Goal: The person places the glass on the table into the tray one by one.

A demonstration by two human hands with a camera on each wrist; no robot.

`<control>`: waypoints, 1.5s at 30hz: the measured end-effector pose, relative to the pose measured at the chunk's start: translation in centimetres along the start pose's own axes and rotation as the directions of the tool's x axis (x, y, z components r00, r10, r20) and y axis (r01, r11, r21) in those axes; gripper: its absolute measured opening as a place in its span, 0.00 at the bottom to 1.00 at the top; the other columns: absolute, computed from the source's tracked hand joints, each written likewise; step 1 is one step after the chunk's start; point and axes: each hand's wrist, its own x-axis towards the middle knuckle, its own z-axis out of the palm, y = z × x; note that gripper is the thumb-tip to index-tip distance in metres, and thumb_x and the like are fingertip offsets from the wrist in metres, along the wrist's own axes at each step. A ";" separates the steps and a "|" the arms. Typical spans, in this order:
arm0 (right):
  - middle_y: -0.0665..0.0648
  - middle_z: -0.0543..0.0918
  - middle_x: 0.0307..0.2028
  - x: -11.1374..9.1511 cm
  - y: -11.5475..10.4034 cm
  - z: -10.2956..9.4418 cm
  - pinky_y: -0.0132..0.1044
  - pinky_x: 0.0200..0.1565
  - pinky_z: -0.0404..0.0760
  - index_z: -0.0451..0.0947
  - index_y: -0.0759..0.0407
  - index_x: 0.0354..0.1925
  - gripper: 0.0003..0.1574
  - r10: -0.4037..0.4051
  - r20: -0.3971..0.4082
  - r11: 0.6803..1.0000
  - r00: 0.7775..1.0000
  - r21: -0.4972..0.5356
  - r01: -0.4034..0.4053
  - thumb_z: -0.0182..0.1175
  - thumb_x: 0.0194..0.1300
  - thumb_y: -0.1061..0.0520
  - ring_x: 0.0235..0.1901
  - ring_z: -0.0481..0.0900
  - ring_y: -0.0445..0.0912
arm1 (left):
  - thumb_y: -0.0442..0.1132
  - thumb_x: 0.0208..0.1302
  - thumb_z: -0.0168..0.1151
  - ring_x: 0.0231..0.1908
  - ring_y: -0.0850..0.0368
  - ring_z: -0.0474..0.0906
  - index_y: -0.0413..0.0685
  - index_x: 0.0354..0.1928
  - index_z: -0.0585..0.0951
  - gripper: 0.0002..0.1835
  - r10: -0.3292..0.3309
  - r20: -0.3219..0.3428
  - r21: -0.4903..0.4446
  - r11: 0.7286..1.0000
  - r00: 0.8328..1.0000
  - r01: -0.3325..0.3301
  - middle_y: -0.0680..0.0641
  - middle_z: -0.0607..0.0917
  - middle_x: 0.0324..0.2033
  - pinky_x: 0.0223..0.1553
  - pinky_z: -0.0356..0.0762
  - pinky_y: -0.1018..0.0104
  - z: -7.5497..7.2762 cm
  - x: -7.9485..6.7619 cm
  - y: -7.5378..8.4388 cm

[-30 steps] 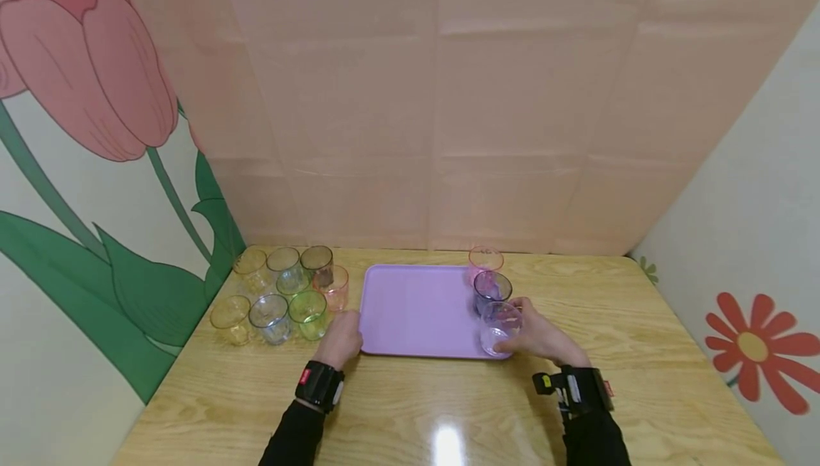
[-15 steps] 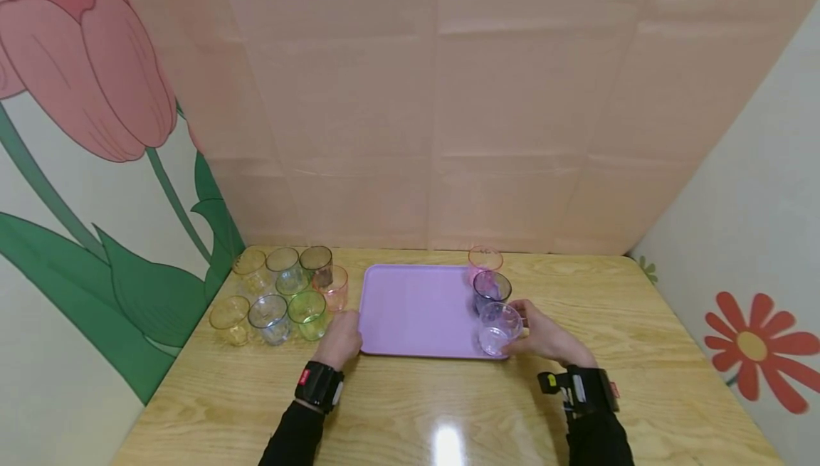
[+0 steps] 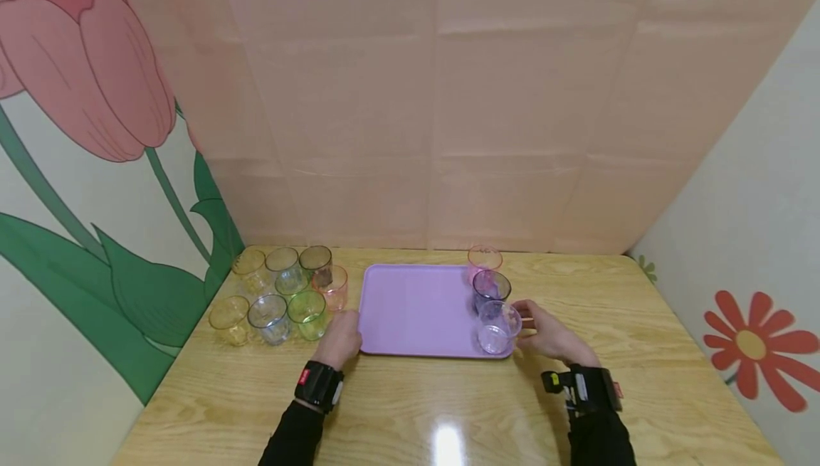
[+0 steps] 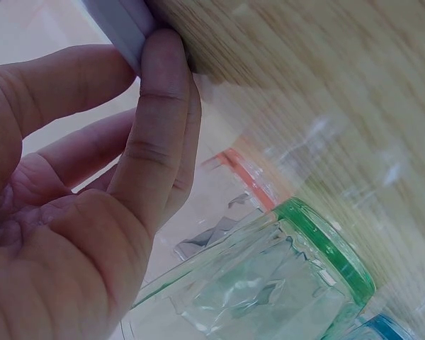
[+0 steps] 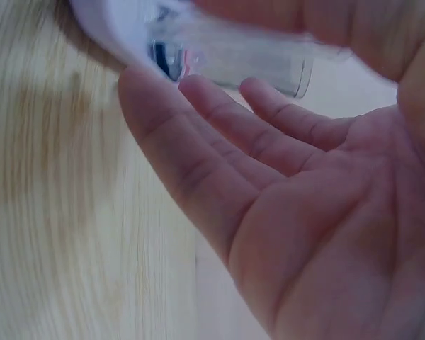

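A lilac tray (image 3: 416, 309) lies on the table, and my left hand (image 3: 339, 340) pinches its left front corner. The left wrist view shows the thumb and fingers at the tray's edge (image 4: 120, 28). At the tray's right end a clear glass (image 3: 498, 327) stands upright in the front corner. Behind it are a purple glass (image 3: 491, 289) and a pink glass (image 3: 484, 263), in a row. My right hand (image 3: 547, 334) is just right of the clear glass, fingers loosely extended; whether a fingertip still touches it is hard to tell. In the right wrist view the palm (image 5: 340, 234) holds nothing.
Several coloured glasses stand close together on the left of the table, among them a green glass (image 3: 308, 315), a blue glass (image 3: 270, 319) and an orange-pink glass (image 3: 332, 288) near my left hand. A beige sheet (image 3: 423, 131) hangs behind the table (image 3: 410, 409).
My right hand has let go of the clear glass and drawn slightly to the right. The glass now stands at the tray's corner. The left hand has stayed in place.
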 end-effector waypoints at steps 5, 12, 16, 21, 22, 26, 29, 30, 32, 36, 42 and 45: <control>0.72 0.74 0.58 0.3 0.6 0.0 0.52 0.50 0.82 0.64 0.71 0.65 0.30 0.053 -0.027 0.998 0.998 -0.029 -0.054 0.57 0.65 0.68 0.55 0.76 0.64 | 0.20 0.48 0.53 0.26 0.51 0.77 0.37 0.24 0.78 0.08 0.000 0.005 0.007 1.000 1.000 0.000 0.44 0.80 0.23 0.28 0.76 0.56 0.1 0.0 -0.1; 0.68 0.79 0.52 1.2 1.4 0.5 0.42 0.40 0.84 0.70 0.70 0.62 0.26 0.182 -0.038 0.977 0.982 0.118 -0.177 0.56 0.69 0.62 0.42 0.81 0.52 | 0.20 0.47 0.53 0.25 0.52 0.76 0.39 0.21 0.77 0.09 0.004 -0.004 0.004 1.000 1.000 -0.004 0.44 0.80 0.22 0.26 0.76 0.57 0.0 0.1 -0.2; 0.63 0.82 0.44 1.9 2.2 0.7 0.40 0.37 0.84 0.71 0.71 0.61 0.24 0.231 -0.027 0.953 0.973 0.208 -0.220 0.56 0.69 0.61 0.37 0.80 0.48 | 0.20 0.48 0.53 0.24 0.53 0.75 0.39 0.21 0.77 0.09 -0.007 0.007 0.004 1.000 1.000 0.006 0.45 0.80 0.22 0.26 0.75 0.58 0.0 0.2 -0.2; 0.56 0.81 0.33 2.8 3.0 0.8 0.40 0.34 0.85 0.74 0.71 0.57 0.21 0.237 -0.004 0.943 0.971 0.240 -0.229 0.54 0.71 0.61 0.33 0.79 0.47 | 0.20 0.48 0.54 0.25 0.52 0.77 0.39 0.22 0.78 0.09 -0.004 0.008 0.015 1.000 1.000 0.004 0.44 0.81 0.22 0.26 0.76 0.57 0.3 0.2 -0.2; 0.56 0.81 0.32 3.0 3.1 0.8 0.41 0.33 0.85 0.75 0.70 0.57 0.20 0.242 0.000 0.943 0.970 0.238 -0.235 0.54 0.70 0.62 0.32 0.79 0.47 | 0.20 0.47 0.54 0.25 0.52 0.77 0.39 0.22 0.78 0.09 -0.004 0.006 0.018 1.000 1.000 0.004 0.44 0.81 0.23 0.27 0.76 0.57 0.3 0.1 -0.2; 0.57 0.81 0.32 3.4 3.1 0.7 0.40 0.31 0.84 0.76 0.70 0.54 0.18 0.252 -0.012 0.947 0.968 0.211 -0.244 0.55 0.67 0.65 0.28 0.80 0.46 | 0.20 0.47 0.54 0.25 0.52 0.77 0.39 0.22 0.78 0.09 -0.004 0.003 0.014 1.000 1.000 0.004 0.44 0.81 0.22 0.26 0.77 0.57 0.3 0.2 -0.3; 0.59 0.81 0.33 3.5 3.0 0.8 0.40 0.29 0.84 0.75 0.70 0.54 0.19 0.250 -0.044 0.950 0.967 0.203 -0.236 0.57 0.65 0.66 0.25 0.81 0.46 | 0.20 0.47 0.53 0.25 0.51 0.77 0.38 0.22 0.78 0.09 -0.009 0.004 0.007 1.000 1.000 0.009 0.44 0.81 0.22 0.27 0.77 0.57 0.1 0.2 -0.2; 0.59 0.81 0.33 3.5 3.0 0.9 0.40 0.29 0.84 0.75 0.71 0.54 0.19 0.249 -0.055 0.951 0.967 0.204 -0.233 0.58 0.64 0.66 0.24 0.81 0.46 | 0.20 0.48 0.54 0.25 0.51 0.78 0.38 0.22 0.78 0.09 -0.007 0.001 0.006 1.000 1.000 0.007 0.44 0.81 0.22 0.27 0.77 0.57 0.1 0.2 -0.2; 0.59 0.82 0.32 3.6 3.2 1.1 0.40 0.28 0.84 0.75 0.72 0.54 0.21 0.247 -0.068 0.949 0.967 0.219 -0.227 0.59 0.63 0.65 0.23 0.82 0.46 | 0.21 0.48 0.54 0.25 0.51 0.78 0.38 0.22 0.78 0.08 -0.006 -0.003 0.007 1.000 1.000 0.006 0.44 0.81 0.22 0.26 0.76 0.57 0.0 0.1 -0.2; 0.57 0.83 0.30 3.5 3.5 1.4 0.39 0.29 0.84 0.75 0.73 0.54 0.21 0.235 -0.084 0.947 0.968 0.245 -0.209 0.60 0.64 0.64 0.24 0.82 0.45 | 0.22 0.51 0.56 0.25 0.51 0.79 0.39 0.22 0.78 0.07 -0.013 0.001 0.003 1.000 1.000 0.013 0.45 0.81 0.22 0.26 0.76 0.58 -0.2 0.0 0.0; 0.56 0.82 0.31 3.3 3.5 1.5 0.40 0.32 0.84 0.75 0.75 0.54 0.19 0.224 -0.078 0.937 0.971 0.291 -0.193 0.57 0.68 0.65 0.28 0.80 0.45 | 0.22 0.54 0.52 0.26 0.53 0.78 0.40 0.25 0.79 0.10 0.008 0.001 0.008 1.000 1.000 -0.008 0.46 0.81 0.22 0.27 0.77 0.58 -0.8 -0.3 0.5; 0.57 0.82 0.31 3.5 3.5 1.6 0.40 0.32 0.84 0.75 0.75 0.54 0.19 0.227 -0.080 0.935 0.971 0.297 -0.195 0.57 0.68 0.64 0.28 0.80 0.45 | 0.22 0.54 0.53 0.26 0.54 0.77 0.41 0.23 0.78 0.10 0.012 -0.010 0.007 1.000 1.000 -0.012 0.46 0.80 0.22 0.26 0.75 0.58 -1.1 -0.5 0.6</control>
